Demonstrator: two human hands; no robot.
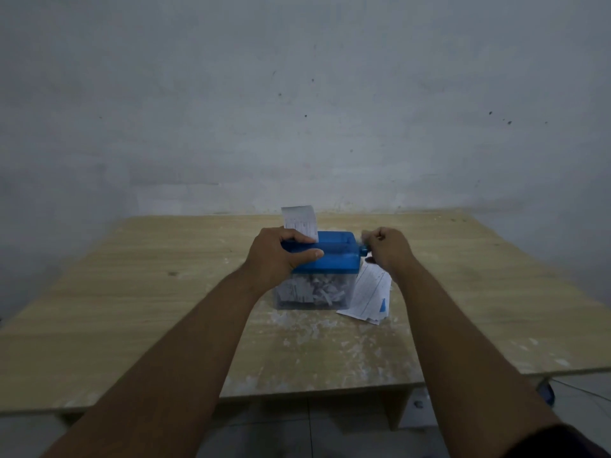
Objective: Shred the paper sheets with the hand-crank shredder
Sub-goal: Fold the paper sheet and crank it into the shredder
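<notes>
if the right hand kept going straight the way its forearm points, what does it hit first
Probably the blue shredder top: the right hand, curled round the crank at its right end, points forward-left at it. Depth is hard to judge in this single view.

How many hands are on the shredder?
2. The left hand grips the shredder lid by the sheet in its slot; the right hand grips the crank on its right side.

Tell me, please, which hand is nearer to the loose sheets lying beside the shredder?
Right. The right hand grips the crank just above the sheets; the left hand holds the shredder's blue top, on the side away from them.
</notes>
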